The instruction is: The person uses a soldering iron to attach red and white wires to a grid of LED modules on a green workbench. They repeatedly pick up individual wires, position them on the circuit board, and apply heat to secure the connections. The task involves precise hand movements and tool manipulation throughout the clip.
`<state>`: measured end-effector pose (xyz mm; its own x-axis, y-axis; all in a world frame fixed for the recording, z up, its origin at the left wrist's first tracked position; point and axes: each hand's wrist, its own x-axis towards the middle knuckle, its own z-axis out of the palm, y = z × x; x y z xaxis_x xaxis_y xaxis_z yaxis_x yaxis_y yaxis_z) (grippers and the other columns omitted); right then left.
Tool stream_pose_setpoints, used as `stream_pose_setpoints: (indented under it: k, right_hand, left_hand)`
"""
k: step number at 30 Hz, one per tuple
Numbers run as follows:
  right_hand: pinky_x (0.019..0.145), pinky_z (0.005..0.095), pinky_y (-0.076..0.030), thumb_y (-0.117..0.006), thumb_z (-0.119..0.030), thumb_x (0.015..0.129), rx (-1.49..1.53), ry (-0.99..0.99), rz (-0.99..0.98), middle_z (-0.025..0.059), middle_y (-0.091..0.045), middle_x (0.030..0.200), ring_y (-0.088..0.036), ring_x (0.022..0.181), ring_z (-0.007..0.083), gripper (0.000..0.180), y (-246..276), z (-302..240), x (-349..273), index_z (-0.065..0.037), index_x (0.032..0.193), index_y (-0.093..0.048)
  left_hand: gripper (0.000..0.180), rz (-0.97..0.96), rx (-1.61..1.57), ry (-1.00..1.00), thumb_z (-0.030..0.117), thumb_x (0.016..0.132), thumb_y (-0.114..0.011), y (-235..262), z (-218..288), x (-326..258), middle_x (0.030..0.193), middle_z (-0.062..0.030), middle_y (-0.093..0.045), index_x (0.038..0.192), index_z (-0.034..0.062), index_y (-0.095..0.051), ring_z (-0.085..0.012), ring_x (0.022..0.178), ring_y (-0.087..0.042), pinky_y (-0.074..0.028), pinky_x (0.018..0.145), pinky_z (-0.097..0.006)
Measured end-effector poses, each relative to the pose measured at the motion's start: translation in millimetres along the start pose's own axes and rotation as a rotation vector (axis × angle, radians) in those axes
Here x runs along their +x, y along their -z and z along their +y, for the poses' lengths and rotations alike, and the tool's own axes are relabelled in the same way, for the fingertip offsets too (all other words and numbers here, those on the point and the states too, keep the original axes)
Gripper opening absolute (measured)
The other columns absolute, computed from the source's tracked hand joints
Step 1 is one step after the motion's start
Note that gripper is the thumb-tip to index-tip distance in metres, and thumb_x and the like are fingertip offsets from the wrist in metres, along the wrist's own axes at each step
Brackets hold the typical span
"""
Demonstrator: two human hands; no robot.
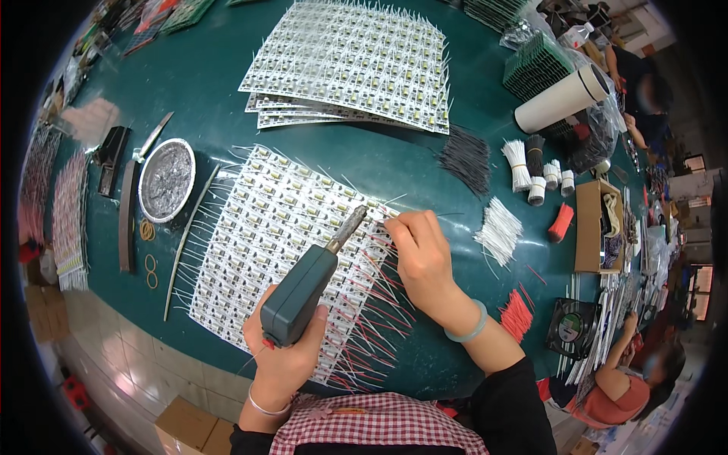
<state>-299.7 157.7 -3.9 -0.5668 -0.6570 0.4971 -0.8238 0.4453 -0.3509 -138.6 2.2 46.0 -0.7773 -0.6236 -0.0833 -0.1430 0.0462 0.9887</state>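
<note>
A dark green pistol-shaped soldering iron (303, 288) is gripped in the left hand (284, 356), its metal tip aimed toward the right hand (421, 254), whose fingers are pinched on a thin wire. Beneath both hands lies a white rectangular panel of small circuit boards (258, 227) with red and white leads.

A worker's left hand (284, 356) and right hand (423, 258) enter from the lower edge, forearms bare. A thin silver bangle (262, 406) circles the left wrist; a pale green, jade-like bangle (472, 324) sits on the right. Black sleeves (512, 406) are pushed up toward the elbows, and a red-and-white checked apron (371, 428) covers the chest over dark clothing.
</note>
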Motion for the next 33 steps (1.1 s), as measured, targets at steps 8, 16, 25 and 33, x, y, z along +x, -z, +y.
stream_pose_setpoints:
  k: [8,16,25,33]
  right_hand:
    - [0.069,0.0353,-0.052,-0.064,0.003,0.071,0.037,0.015,-0.009,0.0121,-0.06,0.096,-0.059,0.084,0.0279,0.032,-7.2,-0.5,-9.0,0.004,0.103,-0.065]
    - [0.07,0.0347,-0.052,-0.064,0.003,0.072,0.043,0.009,-0.027,0.0125,-0.06,0.097,-0.059,0.085,0.0277,0.03,-7.2,-0.5,-8.3,0.005,0.102,-0.065]
    - [0.07,0.0353,-0.052,-0.064,0.004,0.071,0.034,0.005,-0.029,0.0125,-0.059,0.096,-0.059,0.086,0.028,0.031,-7.7,-1.5,-8.3,0.005,0.102,-0.065]
    - [0.069,0.0352,-0.052,-0.065,0.004,0.071,0.02,0.01,-0.025,0.0122,-0.059,0.096,-0.059,0.086,0.0276,0.03,-8.0,-2.0,-8.3,0.005,0.101,-0.065]
  left_hand:
    - [0.021,-0.015,0.015,0.004,0.001,0.081,-0.076,1.8,-7.9,-3.9,0.081,-0.0036,-0.064,0.1,-0.0048,-0.068,-0.0065,0.068,-0.055,-0.043,0.059,-0.023]
    - [0.015,-0.027,0.045,0.017,0.001,0.081,-0.075,1.1,-5.3,-4.9,0.081,-0.0053,-0.064,0.094,-0.0038,-0.069,-0.0076,0.066,-0.055,-0.043,0.058,-0.025]
    - [0.014,-0.025,0.112,0.002,0.003,0.081,-0.076,-0.1,-12.4,-5.3,0.069,-0.0031,-0.061,0.088,-0.0005,-0.065,-0.0072,0.059,-0.052,-0.04,0.054,-0.025]
    - [0.014,-0.042,0.143,-0.031,0.003,0.082,-0.076,0.1,-14.2,-5.4,0.067,-0.0034,-0.06,0.086,0.0005,-0.063,-0.0072,0.058,-0.052,-0.04,0.053,-0.026]
